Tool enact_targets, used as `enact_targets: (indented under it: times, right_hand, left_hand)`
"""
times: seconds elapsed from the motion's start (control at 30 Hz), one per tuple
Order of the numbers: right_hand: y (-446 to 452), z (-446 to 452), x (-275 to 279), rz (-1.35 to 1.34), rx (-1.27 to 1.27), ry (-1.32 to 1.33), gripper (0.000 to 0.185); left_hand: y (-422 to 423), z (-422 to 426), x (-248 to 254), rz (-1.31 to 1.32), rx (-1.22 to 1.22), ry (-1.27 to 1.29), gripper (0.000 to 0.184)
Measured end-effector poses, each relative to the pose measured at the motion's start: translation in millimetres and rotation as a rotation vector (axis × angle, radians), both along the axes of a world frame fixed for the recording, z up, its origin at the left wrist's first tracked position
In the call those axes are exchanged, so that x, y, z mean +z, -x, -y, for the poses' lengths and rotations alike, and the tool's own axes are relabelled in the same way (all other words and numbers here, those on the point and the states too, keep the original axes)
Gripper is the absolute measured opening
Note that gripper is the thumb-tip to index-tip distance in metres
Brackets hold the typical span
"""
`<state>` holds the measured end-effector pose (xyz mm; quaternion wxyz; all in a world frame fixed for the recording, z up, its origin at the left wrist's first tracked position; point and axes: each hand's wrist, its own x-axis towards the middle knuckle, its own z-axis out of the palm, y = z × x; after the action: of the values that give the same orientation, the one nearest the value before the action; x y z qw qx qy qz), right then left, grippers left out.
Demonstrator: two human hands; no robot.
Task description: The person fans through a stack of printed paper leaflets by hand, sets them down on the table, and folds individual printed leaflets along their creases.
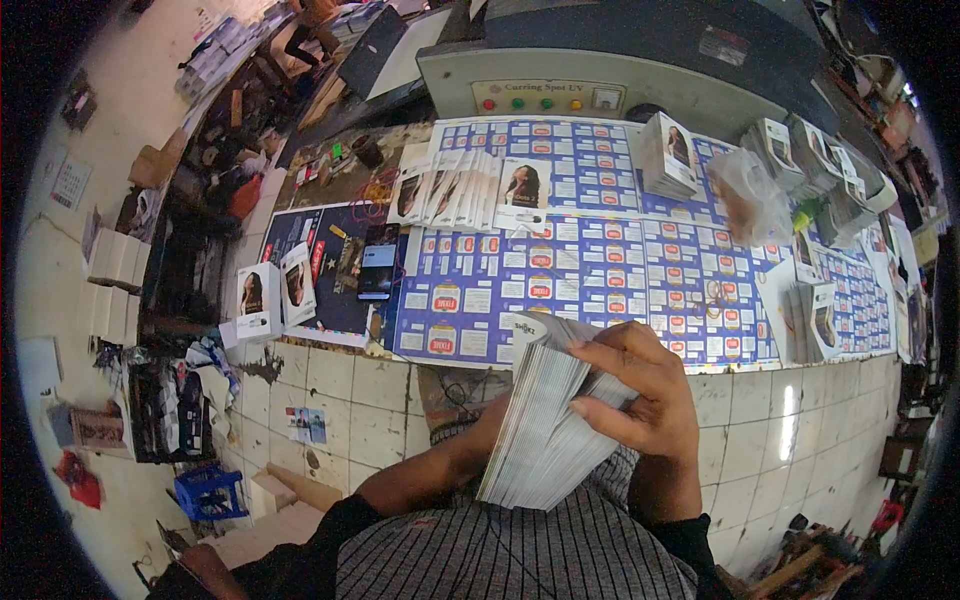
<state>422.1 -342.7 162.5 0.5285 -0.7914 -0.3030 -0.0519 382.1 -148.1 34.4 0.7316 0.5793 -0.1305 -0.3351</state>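
A thick stack of printed leaflets (540,440) stands on edge against my striped shirt, its white paper edges facing up. My left hand (482,432) supports its left side; the fingers are mostly hidden behind the paper. On the right, my right hand (650,390) grips the upper part, thumb and fingers curled around a section. A gap parts the sheets near that thumb, and the top leaflet bends back. Beyond my hands lies a row of fanned leaflets (450,190) with a portrait print, beside a single leaflet pile (522,190).
Blue printed sheets (590,265) cover the table. Leaflet stacks stand at the back (668,155), right (812,318) and left (258,297). A plastic bag (742,195) and a phone (378,262) lie there too. Behind is a machine panel with buttons (545,101).
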Motion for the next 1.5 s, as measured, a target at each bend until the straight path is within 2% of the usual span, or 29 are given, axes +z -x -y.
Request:
enact_targets:
  times: [0.27, 0.43, 0.57, 0.67, 0.73, 0.77, 0.8, 0.83, 0.87, 0.93, 0.97, 1.07, 1.17, 1.23, 1.5]
  right_hand:
    - [-1, -2, -1, -0.021, -0.013, -0.025, 0.047]
    - [-2, -2, -6, -0.007, -0.029, -0.02, 0.044]
    - [-2, -1, -5, -0.003, -0.03, -0.003, 0.043]
    - [-2, -2, -8, 0.037, -0.046, -0.024, 0.04]
    - [-4, -3, -8, 0.094, -0.061, -0.041, 0.041]
    - [-5, -3, -8, 0.149, -0.076, -0.057, 0.041]
    - [-4, -3, -13, 0.149, -0.075, -0.057, 0.041]
    - [-4, -2, -21, 0.058, -0.014, -0.144, 0.041]
    - [-3, -3, -25, -0.033, 0.046, -0.232, 0.042]
    - [0, -3, -16, -0.106, 0.02, -0.212, 0.046]
    - [2, -4, -11, -0.18, -0.007, -0.192, 0.051]
    - [0, -4, -2, -0.125, -0.002, -0.067, 0.06]
    - [-2, 1, -6, -0.046, 0.052, -0.039, 0.063]
    - [-2, 0, -4, -0.042, 0.046, -0.046, 0.06]
    - [-2, 0, -4, -0.02, 0.051, -0.069, 0.057]
  left_hand:
    - [-1, 5, -8, -0.073, 0.038, 0.101, 0.076]
    - [-4, 2, 15, -0.123, 0.048, 0.108, 0.072]
    - [-3, 2, 3, -0.073, 0.012, 0.095, 0.07]
    - [-1, 1, -10, -0.131, -0.013, 0.097, 0.069]
    - [2, 3, -20, -0.358, 0.066, 0.257, 0.068]
    - [3, 3, -32, -0.358, 0.066, 0.258, 0.068]
    - [3, 4, -47, -0.25, 0.048, 0.222, 0.068]
    - [0, 6, -41, -0.143, 0.031, 0.186, 0.068]
    - [0, 5, -35, -0.144, 0.031, 0.186, 0.068]
    - [1, 4, -18, -0.319, 0.059, 0.275, 0.07]
    - [2, 4, -20, -0.319, 0.057, 0.275, 0.07]
    - [4, 5, -21, -0.362, 0.091, 0.337, 0.073]
    - [2, 4, -9, -0.337, 0.05, 0.276, 0.075]
    - [2, 4, -1, -0.151, 0.097, 0.151, 0.076]
    - [-1, 9, -14, -0.222, 0.073, 0.231, 0.077]
